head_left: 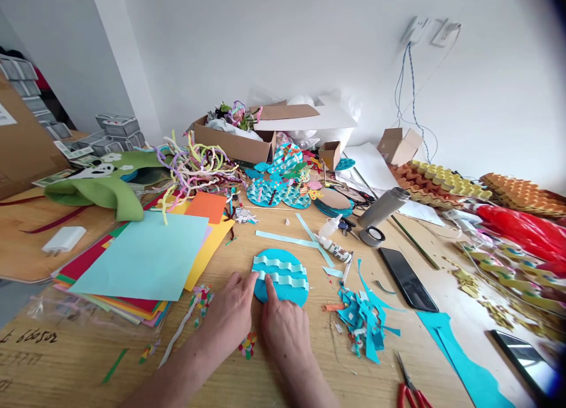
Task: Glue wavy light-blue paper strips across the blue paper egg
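A round blue disc [287, 299] lies flat on the table, with two light-blue wavy paper strips across it. At the disc's left edge, my left hand [227, 313] has its fingers closed together, with the fingertips at the left end of the lower wavy strip [289, 280]. My right hand [286, 330] reaches in from below with its index finger stretched out, pressing on that same strip near its left part; its other fingers are curled. The upper wavy strip [279, 263] is untouched. Both thumbs are mostly hidden.
Flat light-blue strips [285, 239] and glue bottles [335, 249] lie beyond the disc. To the right are blue scraps [362, 319], red-handled scissors [411, 390] and a phone [407, 278]. Coloured paper sheets [145, 257] are stacked at left. Finished-looking blue fish crafts [283, 184] sit behind.
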The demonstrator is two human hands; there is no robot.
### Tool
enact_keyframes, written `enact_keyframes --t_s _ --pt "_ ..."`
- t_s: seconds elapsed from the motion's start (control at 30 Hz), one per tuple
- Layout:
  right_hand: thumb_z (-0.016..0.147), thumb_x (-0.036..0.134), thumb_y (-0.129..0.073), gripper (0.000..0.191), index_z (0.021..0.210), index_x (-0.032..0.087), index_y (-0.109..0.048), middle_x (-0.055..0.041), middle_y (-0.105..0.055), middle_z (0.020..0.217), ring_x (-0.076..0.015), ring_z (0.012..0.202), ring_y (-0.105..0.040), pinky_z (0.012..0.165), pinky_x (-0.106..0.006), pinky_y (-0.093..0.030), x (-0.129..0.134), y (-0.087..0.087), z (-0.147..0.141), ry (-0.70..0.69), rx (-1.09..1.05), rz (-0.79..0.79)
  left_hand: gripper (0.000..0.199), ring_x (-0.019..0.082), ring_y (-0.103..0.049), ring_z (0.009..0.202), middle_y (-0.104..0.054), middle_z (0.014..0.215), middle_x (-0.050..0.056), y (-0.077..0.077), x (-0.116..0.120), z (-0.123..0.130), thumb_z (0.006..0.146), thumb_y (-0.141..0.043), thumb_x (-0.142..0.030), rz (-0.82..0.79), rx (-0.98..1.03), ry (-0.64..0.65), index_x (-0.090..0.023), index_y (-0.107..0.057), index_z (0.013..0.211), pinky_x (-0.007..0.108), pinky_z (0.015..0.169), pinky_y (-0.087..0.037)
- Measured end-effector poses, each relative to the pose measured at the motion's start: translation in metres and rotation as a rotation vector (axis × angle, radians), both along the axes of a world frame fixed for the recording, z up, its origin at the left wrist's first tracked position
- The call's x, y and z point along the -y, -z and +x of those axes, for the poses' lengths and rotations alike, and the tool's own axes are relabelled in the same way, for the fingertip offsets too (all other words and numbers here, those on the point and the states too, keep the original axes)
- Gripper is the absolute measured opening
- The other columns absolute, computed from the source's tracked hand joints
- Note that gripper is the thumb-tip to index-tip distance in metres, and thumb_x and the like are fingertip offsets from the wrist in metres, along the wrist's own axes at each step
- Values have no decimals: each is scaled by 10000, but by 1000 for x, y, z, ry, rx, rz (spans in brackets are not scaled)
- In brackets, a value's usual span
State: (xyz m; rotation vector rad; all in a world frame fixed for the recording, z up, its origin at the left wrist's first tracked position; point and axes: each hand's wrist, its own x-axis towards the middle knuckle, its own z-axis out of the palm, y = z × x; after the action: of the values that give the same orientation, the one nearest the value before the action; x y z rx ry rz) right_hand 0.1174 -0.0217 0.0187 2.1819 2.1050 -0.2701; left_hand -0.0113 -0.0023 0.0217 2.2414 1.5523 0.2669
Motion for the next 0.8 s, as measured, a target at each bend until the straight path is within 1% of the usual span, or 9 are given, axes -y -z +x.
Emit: enact_keyframes --t_s 0.13,0.33,0.5,0.57,0.8 --pt "913 117 -395 535 1445 177 -402 -151 -742 788 -257 674 -721 554 -282 -479 -1 1 0 -5 -5 2 626 242 -548 1053 -625 1085 113 0 0 1 776 -353 49 10 -8 17 -141 -423 1369 342 870 -444" --pt "920 124 -385 523 1440 176 -407 -147 -742 775 -262 665 -720 546 -280 -467 -2 1 -1 -9 -6 10 656 235 -529 1066 -630 1126 96 0 0 1 793 -336 42 23 -8 44 -187 -392 1405 346 866 -459" --pt "920 120 -392 511 1428 171 -419 -146 -743 796 -236 653 -717 545 -261 -455 -1 0 -1 -13 -13 17 705 217 -489 1115 -556 1342 44 1 0 1 772 -341 59 31 14 76 -225 -390 1415 359 962 -433" --pt "924 123 -389 507 1427 167 -421 -144 -745 796 -234 650 -716 540 -256 -451 -1 0 -1 -14 -13 16 712 209 -482 1133 -527 1383 24 2 0 0 768 -339 65 37 24 84 -229 -397 1413 353 990 -420" --pt "926 130 -395 517 1443 147 -401 -154 -742 792 -235 647 -714 543 -262 -459 -1 2 0 -16 -24 17 680 212 -480 1160 -514 1406 24 4 0 0 787 -343 56 53 5 87 -208 -408 1410 345 1001 -418"
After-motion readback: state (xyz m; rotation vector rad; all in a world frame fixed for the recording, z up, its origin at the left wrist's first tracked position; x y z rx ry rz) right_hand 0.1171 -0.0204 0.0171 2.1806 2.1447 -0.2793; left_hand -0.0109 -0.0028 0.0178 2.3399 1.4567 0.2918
